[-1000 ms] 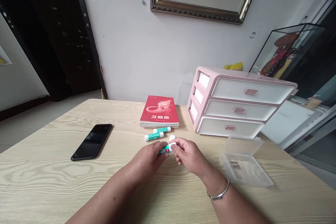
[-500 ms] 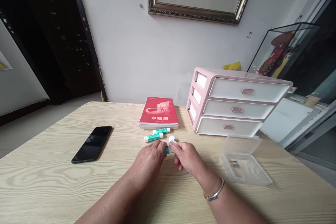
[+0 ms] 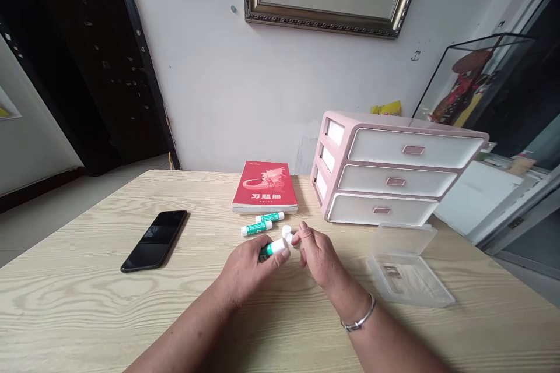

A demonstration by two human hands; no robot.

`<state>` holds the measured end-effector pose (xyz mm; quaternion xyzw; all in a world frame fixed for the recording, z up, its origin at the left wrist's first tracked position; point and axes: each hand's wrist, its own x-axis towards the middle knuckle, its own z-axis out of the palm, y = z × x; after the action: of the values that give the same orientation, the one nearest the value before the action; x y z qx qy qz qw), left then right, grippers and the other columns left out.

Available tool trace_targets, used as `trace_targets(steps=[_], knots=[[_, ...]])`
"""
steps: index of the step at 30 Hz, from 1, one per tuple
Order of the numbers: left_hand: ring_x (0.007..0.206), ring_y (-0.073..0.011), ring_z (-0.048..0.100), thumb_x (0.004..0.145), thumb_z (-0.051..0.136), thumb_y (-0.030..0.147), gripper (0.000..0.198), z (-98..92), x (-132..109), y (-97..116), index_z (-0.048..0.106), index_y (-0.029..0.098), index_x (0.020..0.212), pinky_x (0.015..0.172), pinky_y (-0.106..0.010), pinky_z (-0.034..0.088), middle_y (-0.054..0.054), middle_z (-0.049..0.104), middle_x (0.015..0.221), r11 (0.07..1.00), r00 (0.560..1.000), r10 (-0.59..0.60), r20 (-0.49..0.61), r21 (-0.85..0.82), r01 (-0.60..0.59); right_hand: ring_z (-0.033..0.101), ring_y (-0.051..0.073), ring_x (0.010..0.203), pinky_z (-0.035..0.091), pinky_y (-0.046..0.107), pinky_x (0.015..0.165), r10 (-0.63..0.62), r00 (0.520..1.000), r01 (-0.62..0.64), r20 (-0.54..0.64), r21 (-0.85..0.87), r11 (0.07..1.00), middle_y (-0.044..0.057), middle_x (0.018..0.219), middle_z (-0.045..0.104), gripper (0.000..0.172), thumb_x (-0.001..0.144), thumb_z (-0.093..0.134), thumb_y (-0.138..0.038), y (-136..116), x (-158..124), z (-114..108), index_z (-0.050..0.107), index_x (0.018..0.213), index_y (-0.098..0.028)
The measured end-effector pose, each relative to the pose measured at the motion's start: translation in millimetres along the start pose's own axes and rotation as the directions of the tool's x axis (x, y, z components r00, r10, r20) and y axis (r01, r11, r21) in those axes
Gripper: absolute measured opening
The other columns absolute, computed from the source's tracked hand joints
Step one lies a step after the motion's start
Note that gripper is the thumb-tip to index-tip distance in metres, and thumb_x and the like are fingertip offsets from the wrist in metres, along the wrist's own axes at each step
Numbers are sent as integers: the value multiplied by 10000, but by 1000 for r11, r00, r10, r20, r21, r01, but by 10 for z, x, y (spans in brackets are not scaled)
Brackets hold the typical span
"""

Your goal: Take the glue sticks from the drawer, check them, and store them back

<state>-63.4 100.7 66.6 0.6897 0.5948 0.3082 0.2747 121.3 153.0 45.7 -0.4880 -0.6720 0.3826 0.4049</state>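
Note:
My left hand (image 3: 250,265) is closed round a green and white glue stick (image 3: 274,246), held just above the wooden table (image 3: 87,303). My right hand (image 3: 318,255) sits just right of the stick and apart from it, thumb and fingers pinched together. A small white cap (image 3: 286,232) shows at those fingertips; whether the fingers grip it is unclear. Two more glue sticks (image 3: 262,222) lie side by side on the table just beyond my hands. A silver bracelet (image 3: 359,319) circles my right wrist.
A red book (image 3: 265,186) lies behind the glue sticks. A black phone (image 3: 154,240) rests at the left. A pink three-drawer unit (image 3: 394,178) stands at the right, all drawers closed. In front of it is an open clear plastic box (image 3: 409,274).
My right hand has come off the end of the glue stick and moved slightly right and up. My left hand now holds the stick alone, tilted a little more.

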Motion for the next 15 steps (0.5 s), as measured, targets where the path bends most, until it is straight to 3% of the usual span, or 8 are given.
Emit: trace_targets(steps=[4,8,15], knots=[[600,-151,423,849,483,691,521,-62,36,-36,480,204,663,566,-252,304,30,469,613,966,992,-104,-67,-244,85,480,139,387,361,245,416,78,995,-69,-54,145,987,-54,417,397,633,902,328,-743,46,72,1,598,735,-195],[553,-130,347,827,522,663,521,-66,47,-63,411,210,595,541,-255,282,39,412,558,898,979,-188,-79,-419,138,470,125,399,357,231,404,78,992,-56,-98,207,977,-61,443,371,622,883,368,-749,34,88,8,590,733,-189],[531,-139,347,856,451,479,395,-124,19,-27,404,218,564,527,-278,293,29,391,520,842,972,-192,-133,-531,93,459,126,403,358,237,410,119,984,-87,-131,225,971,-61,441,370,604,889,370,-735,54,120,-9,572,719,-192]])
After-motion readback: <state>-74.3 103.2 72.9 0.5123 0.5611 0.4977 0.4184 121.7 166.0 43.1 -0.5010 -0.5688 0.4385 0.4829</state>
